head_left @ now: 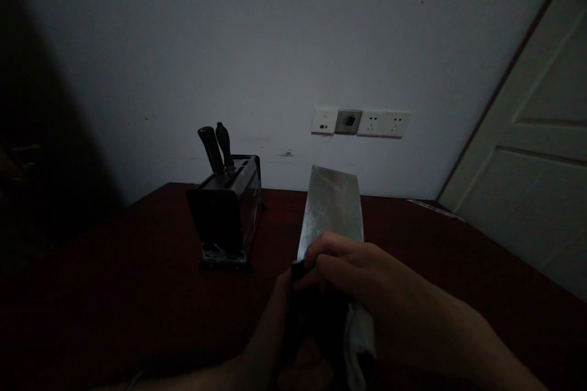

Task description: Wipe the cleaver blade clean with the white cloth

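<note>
A cleaver (332,204) points away from me, its broad metal blade tilted up above the table. My left hand (268,333) is closed around its dark handle end, low in the view and deep in shadow. Over the base of the blade, my right hand (362,272) has its fingers curled and pressed together. A whitish cloth (360,342) hangs below the right palm, seemingly held in that hand. The dark area between the hands hides most of the handle and the rest of the cloth.
A dark knife block (224,211) stands left of the cleaver on the dark red table (137,275), with two black-handled tools (215,149) upright in it. Behind are a pale wall with sockets (360,122) and a white door (532,153) at right. The light is dim.
</note>
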`<state>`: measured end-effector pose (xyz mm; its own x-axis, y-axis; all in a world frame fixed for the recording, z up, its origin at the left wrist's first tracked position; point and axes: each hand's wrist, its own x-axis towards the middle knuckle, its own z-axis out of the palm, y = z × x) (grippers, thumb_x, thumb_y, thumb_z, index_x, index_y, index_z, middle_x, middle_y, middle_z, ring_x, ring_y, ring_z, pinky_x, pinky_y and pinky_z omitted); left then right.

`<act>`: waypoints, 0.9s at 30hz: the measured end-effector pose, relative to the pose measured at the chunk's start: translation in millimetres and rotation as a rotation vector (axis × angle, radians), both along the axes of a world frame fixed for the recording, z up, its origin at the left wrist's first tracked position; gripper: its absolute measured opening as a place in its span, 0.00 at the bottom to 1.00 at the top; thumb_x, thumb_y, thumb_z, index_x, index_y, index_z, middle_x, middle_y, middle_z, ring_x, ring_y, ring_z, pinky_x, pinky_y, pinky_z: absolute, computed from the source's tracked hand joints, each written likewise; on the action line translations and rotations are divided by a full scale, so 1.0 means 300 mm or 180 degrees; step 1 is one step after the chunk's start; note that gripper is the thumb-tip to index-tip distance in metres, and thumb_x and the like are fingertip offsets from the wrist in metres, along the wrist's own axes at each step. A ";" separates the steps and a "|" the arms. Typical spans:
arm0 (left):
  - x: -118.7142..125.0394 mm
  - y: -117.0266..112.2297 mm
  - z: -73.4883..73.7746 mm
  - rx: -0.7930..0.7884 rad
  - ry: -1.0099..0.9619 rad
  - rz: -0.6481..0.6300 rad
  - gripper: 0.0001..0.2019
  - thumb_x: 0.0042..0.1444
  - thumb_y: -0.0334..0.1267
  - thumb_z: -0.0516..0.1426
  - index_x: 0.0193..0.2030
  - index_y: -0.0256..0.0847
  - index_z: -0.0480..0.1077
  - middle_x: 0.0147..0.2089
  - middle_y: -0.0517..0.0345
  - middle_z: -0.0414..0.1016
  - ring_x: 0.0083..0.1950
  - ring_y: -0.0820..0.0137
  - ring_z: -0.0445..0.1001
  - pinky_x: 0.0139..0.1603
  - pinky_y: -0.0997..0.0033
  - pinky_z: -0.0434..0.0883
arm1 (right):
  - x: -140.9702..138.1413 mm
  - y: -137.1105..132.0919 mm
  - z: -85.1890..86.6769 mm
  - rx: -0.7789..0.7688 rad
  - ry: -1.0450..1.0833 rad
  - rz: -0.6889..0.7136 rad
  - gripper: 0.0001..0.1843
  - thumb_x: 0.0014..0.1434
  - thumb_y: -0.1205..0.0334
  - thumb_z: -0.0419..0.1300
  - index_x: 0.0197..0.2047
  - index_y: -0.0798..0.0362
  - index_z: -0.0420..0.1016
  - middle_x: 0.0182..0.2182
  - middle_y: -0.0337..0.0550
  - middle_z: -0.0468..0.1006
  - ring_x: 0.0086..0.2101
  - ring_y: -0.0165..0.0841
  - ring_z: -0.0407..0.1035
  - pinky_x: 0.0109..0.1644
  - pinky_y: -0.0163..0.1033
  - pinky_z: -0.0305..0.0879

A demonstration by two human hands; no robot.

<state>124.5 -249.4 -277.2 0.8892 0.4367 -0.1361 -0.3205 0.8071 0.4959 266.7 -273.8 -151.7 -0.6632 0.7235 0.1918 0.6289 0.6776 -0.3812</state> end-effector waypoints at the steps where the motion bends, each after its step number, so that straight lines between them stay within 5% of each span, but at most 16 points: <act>1: 0.000 -0.004 0.000 -0.0045 0.0050 0.0063 0.31 0.49 0.66 0.46 0.11 0.40 0.59 0.07 0.65 0.51 0.08 0.79 0.48 0.09 0.78 0.51 | -0.001 0.002 -0.001 0.0005 -0.0017 0.0008 0.14 0.47 0.72 0.59 0.40 0.54 0.70 0.37 0.43 0.69 0.33 0.30 0.64 0.34 0.34 0.62; 10: 0.004 -0.003 0.002 -0.0109 0.0158 0.0102 0.31 0.50 0.65 0.47 0.13 0.39 0.62 0.06 0.65 0.50 0.08 0.77 0.50 0.10 0.78 0.51 | 0.028 -0.019 0.011 -0.0038 -0.0139 -0.0356 0.15 0.43 0.75 0.59 0.36 0.53 0.69 0.36 0.41 0.69 0.29 0.28 0.63 0.29 0.32 0.60; 20: -0.011 -0.004 0.044 0.0249 -0.0598 -0.0960 0.32 0.47 0.65 0.49 0.08 0.40 0.56 0.05 0.64 0.48 0.07 0.80 0.40 0.08 0.77 0.48 | 0.003 -0.014 0.005 0.0019 -0.0046 -0.0231 0.12 0.45 0.75 0.56 0.35 0.54 0.69 0.34 0.40 0.67 0.29 0.28 0.62 0.30 0.33 0.60; 27: -0.028 -0.009 0.076 0.0170 -0.0648 -0.0956 0.32 0.51 0.64 0.45 0.11 0.38 0.61 0.07 0.63 0.51 0.08 0.80 0.42 0.09 0.79 0.45 | 0.053 -0.039 0.036 -0.0118 0.0160 -0.0417 0.19 0.40 0.79 0.57 0.36 0.52 0.70 0.35 0.41 0.71 0.33 0.31 0.67 0.35 0.34 0.63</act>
<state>116.2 -252.1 -254.5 0.9854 0.1536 0.0729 -0.1695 0.8549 0.4903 282.7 -285.5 -140.9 -0.5527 0.8105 0.1940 0.6906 0.5757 -0.4377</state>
